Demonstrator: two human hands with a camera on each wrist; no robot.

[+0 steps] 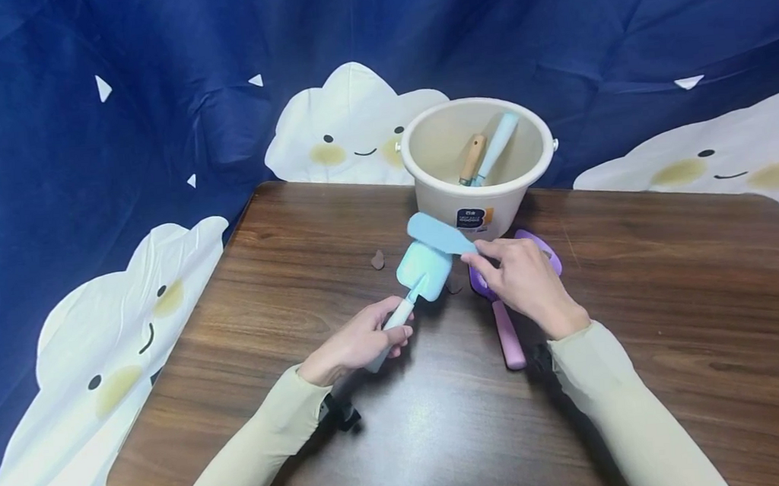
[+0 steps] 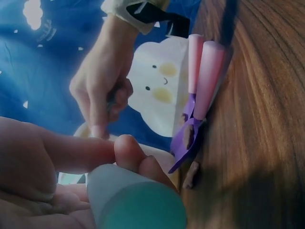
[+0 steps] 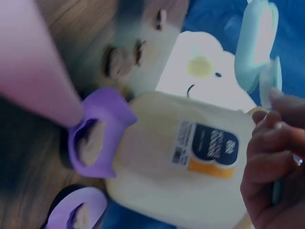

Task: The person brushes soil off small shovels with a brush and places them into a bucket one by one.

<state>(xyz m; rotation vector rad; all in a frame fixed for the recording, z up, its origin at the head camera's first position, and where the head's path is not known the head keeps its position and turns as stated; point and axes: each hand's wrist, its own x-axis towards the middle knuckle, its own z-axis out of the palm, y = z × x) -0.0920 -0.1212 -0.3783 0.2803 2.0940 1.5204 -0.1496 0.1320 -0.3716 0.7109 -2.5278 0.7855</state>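
My left hand [image 1: 359,341] grips the pale handle of a mint toy shovel [image 1: 426,269], its blade pointing away from me over the table. In the left wrist view, the handle's rounded end [image 2: 143,202] fills the foreground. With thumb and fingers, my right hand [image 1: 528,278] pinches a blue flat-bladed tool [image 1: 438,233] near the base of its blade. That blade slants across the far end of the shovel blade and overlaps it in the head view. The rest of the tool is mostly hidden by the hand.
A cream bucket [image 1: 430,198] stands at the table's far edge, holding a wooden-handled tool [image 1: 473,156] and a light blue handle [image 1: 500,143]. Purple shovels with pink handles [image 1: 509,336] lie below my right hand. Brown pieces [image 1: 378,260] [image 2: 191,174] are scattered on the table [image 1: 283,282].
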